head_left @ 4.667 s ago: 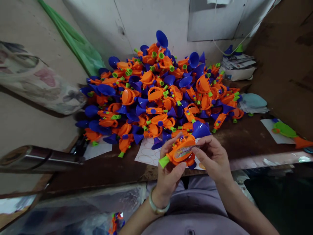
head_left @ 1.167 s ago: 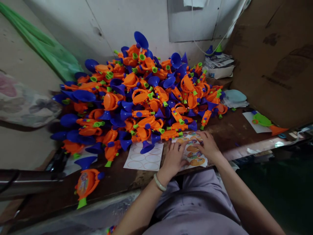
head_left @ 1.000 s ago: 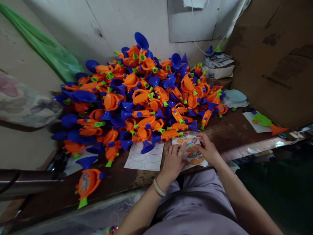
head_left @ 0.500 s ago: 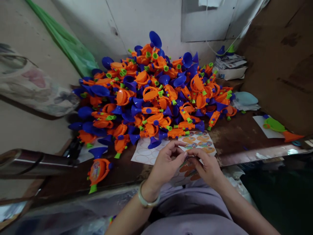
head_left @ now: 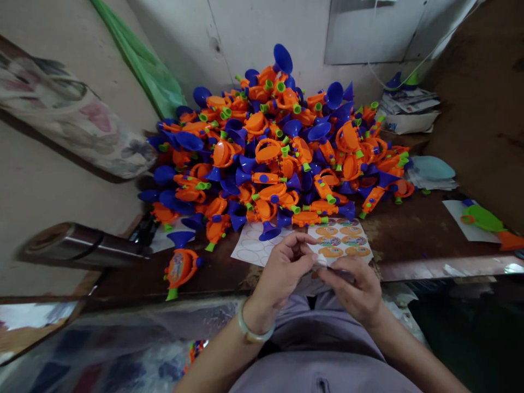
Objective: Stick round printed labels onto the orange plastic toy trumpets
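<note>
Just above my lap, my left hand [head_left: 289, 267] is closed, thumb and fingers pinching the edge of a sticker sheet [head_left: 321, 262]. My right hand [head_left: 354, 284] grips the same sheet from the other side, fingers bent around it. Seen nearly edge-on, most of that sheet is hidden by my hands. Behind them on the table lies another sheet with round orange stickers [head_left: 329, 251]. To its left is a white sheet with empty circle outlines [head_left: 251, 245]. An orange toy trumpet [head_left: 180, 267] with a blue bell and a sticker on its side lies at the left.
A large heap of orange and blue toy trumpets [head_left: 268, 150] fills the back of the table. A metal flask [head_left: 77, 244] lies at the left. On the right are a green and orange toy trumpet [head_left: 485, 218] on paper, a pale blue dish [head_left: 434, 167] and stacked papers [head_left: 409, 103].
The sheet in my hands has tilted from showing its orange stickers to nearly edge-on. My right hand has turned and moved slightly right. The whole view has shifted.
</note>
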A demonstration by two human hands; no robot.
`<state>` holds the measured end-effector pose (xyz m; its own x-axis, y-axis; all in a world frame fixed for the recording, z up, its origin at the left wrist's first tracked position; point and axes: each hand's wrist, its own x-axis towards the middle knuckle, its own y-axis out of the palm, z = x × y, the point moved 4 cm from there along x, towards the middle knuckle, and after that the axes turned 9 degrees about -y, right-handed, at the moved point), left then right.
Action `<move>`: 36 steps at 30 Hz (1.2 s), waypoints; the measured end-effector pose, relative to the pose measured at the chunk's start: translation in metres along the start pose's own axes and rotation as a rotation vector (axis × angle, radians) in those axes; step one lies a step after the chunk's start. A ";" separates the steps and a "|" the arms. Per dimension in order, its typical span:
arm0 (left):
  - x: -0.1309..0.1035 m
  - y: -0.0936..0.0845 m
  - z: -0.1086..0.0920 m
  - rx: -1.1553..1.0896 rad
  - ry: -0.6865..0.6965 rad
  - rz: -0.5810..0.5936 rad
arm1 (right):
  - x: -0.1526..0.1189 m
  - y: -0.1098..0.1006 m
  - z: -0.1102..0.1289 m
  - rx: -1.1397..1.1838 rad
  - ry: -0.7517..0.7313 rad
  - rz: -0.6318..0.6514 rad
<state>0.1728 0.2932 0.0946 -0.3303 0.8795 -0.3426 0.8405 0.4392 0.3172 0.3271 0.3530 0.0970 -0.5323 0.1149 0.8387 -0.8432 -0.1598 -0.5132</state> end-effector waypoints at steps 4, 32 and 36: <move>0.004 -0.018 -0.010 0.085 0.148 -0.150 | -0.009 -0.004 0.018 -0.002 -0.125 0.254; -0.009 -0.020 0.007 0.677 0.299 -0.159 | 0.001 0.018 0.003 0.193 0.228 0.069; -0.001 -0.031 0.008 1.150 0.488 -0.247 | -0.006 0.019 0.017 0.083 0.176 0.073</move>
<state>0.1502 0.2773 0.0775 -0.4476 0.8808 0.1545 0.5398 0.4038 -0.7386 0.3158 0.3326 0.0852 -0.6025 0.2686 0.7516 -0.7970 -0.2532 -0.5484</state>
